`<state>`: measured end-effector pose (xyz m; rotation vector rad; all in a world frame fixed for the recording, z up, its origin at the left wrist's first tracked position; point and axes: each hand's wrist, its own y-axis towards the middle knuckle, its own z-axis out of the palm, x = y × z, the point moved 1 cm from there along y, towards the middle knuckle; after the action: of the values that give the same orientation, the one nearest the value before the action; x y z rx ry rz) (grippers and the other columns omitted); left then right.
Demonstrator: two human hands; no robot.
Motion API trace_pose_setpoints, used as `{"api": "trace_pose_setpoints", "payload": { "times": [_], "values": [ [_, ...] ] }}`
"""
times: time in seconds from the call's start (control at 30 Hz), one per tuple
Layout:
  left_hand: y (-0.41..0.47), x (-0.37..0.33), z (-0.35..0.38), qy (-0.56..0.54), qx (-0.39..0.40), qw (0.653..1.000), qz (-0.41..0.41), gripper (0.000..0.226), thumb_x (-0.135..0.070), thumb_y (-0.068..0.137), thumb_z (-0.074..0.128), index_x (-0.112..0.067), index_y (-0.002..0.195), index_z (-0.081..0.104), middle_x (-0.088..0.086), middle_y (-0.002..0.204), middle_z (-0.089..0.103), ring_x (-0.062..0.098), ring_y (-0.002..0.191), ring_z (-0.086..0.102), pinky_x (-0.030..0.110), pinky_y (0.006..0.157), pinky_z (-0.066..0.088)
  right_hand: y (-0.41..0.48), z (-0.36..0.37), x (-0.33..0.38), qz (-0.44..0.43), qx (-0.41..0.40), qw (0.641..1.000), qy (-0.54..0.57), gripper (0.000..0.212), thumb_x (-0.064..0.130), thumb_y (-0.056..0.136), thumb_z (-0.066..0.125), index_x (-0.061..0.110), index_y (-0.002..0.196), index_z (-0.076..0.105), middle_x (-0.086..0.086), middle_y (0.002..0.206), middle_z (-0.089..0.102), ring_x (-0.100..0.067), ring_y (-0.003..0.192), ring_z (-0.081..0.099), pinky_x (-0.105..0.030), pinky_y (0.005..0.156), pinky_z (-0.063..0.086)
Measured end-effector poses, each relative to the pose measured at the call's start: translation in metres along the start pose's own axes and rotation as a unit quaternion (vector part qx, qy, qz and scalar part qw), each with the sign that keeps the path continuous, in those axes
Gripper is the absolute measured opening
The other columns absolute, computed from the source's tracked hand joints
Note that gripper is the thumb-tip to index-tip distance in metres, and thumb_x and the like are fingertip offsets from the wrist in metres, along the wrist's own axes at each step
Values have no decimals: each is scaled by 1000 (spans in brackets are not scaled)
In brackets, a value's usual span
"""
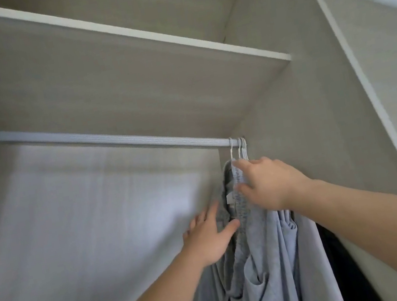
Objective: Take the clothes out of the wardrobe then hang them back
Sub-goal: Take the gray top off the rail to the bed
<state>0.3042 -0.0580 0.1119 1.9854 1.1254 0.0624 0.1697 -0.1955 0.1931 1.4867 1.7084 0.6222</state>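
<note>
Your hands are both up at the bunch of light grey jersey garments (pixel 264 258), which hang on thin white wire hangers (pixel 240 147) pushed to the far right end of the ribbed silver metal rail (pixel 116 139), close to the pale wood-grain side wall of the wardrobe (pixel 290 107). A dark garment (pixel 336 258) hangs just right of the grey ones.

Your left hand (pixel 207 239) lies wide and flat against the left side of the nearest grey piece, fingers spread and gripping nothing. Your right hand (pixel 269 183) sits just under the hanger hooks, with forefinger and thumb stretched along the ribbed band. You cannot tell from here whether they pinch it.

With everything on the rail, you look to be at the taking-out step, separating one garment from the bunch. Next, you need to get hold of one hanger's hook, lift it clear of the rail, then draw it towards you without dragging its neighbours along.
</note>
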Motion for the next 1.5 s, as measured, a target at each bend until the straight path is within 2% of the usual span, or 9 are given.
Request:
{"api": "trace_pose_setpoints", "payload": {
  "times": [0.23,0.33,0.43,0.57,0.77,0.97,1.13,1.3,1.5],
  "values": [
    [24,15,49,-180,73,980,35,96,-84,79,40,-44,157,1,-14,167,5,21,154,10,45,124,15,42,39,-2,102,78,990,-53,29,24,97,43,10,122,49,-14,128,56,-33,115,55,-33,81,40],
    [28,15,55,-189,69,977,65,95,-85,78,35,-45,157,1,-16,167,5,19,154,10,44,124,16,55,39,-2,145,31,989,-24,4,17,92,45,14,94,48,-13,102,58,-35,91,57,-32,71,40],
    [26,15,52,-185,7,976,114,81,-75,90,35,-44,158,3,-17,167,1,15,153,7,42,124,13,65,31,2,195,-1,980,49,17,12,89,45,11,74,39,-10,80,48,-34,74,49,-31,62,40],
    [21,21,46,-175,-53,970,161,64,-59,100,32,-46,157,4,-21,166,-1,10,153,2,45,124,13,80,24,9,304,4,916,260,26,10,95,49,4,71,50,-13,66,50,-25,49,49,-21,30,40],
    [13,31,45,-197,-45,961,190,62,-62,100,30,-46,157,11,-24,163,14,7,151,9,38,124,15,104,41,6,414,93,831,360,12,13,96,47,10,93,57,-10,79,62,-23,63,58,-25,37,50],
    [-2,29,43,-210,-20,958,196,66,-65,99,30,-43,158,10,-27,162,16,5,148,10,33,122,14,106,53,23,345,25,861,374,14,10,101,36,19,99,47,-10,112,44,-20,100,44,-32,72,47],
    [-5,33,42,-198,29,962,186,66,-65,99,30,-45,157,6,-24,164,12,6,151,6,38,124,14,101,63,21,334,-45,865,372,31,14,101,43,18,71,38,-3,78,44,-20,92,45,-24,52,34],
    [-6,37,41,-193,35,963,185,67,-66,99,29,-45,157,4,-25,164,9,6,152,3,41,125,13,99,62,23,309,-104,864,383,20,21,100,46,13,83,50,-2,74,46,-21,80,47,-25,61,38],
    [-7,35,33,-199,-71,960,185,73,-72,89,18,-43,156,18,-17,164,16,8,152,5,44,123,16,80,36,18,250,-162,895,333,32,26,100,50,9,73,52,-7,67,50,-21,63,47,-28,54,34]
  ]
}}
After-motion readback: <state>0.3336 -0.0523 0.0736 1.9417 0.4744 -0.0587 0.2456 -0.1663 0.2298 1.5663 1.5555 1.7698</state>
